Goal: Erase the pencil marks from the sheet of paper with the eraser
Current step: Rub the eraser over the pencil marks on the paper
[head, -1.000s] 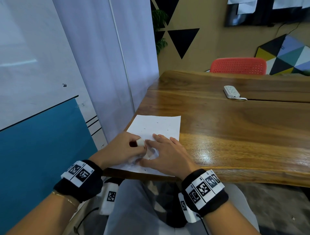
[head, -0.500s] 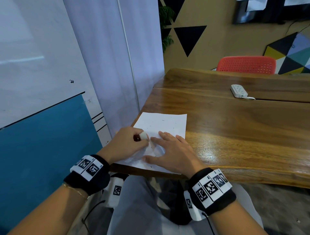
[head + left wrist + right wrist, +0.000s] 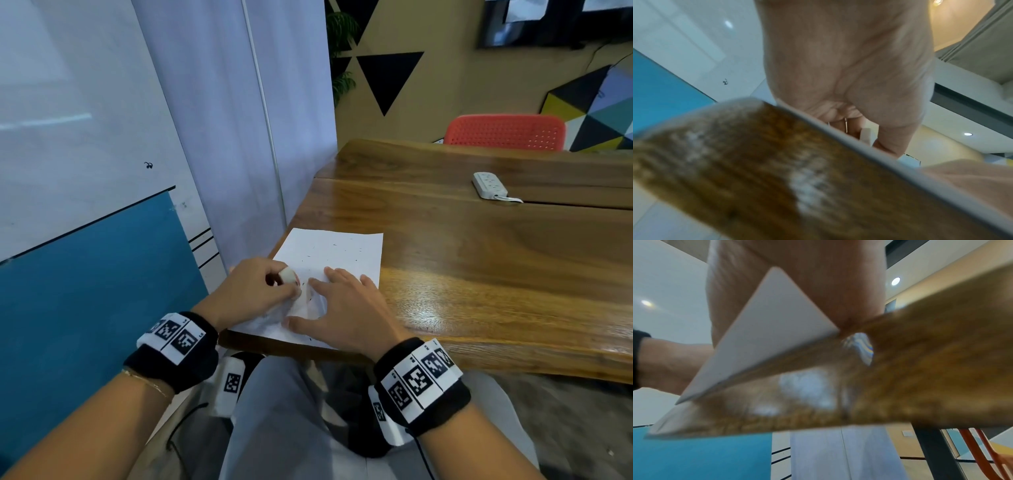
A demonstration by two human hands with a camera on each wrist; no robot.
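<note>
Currently the left hand (image 3: 255, 291) pinches the eraser (image 3: 288, 275) with curled fingers, pressing its lower end onto the sheet of paper (image 3: 337, 251). Just beside it, the right hand (image 3: 342, 313) lies flat with fingers spread, apparently to keep the sheet from shifting. Beyond both hands, small pencil marks (image 3: 334, 245) remain.

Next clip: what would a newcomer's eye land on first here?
Two hands meet over the sheet of paper at the wooden table's near-left corner: the left hand pinches a white eraser, and the right hand lies flat on the sheet. Farther back, a white power strip lies before a red chair.
</note>
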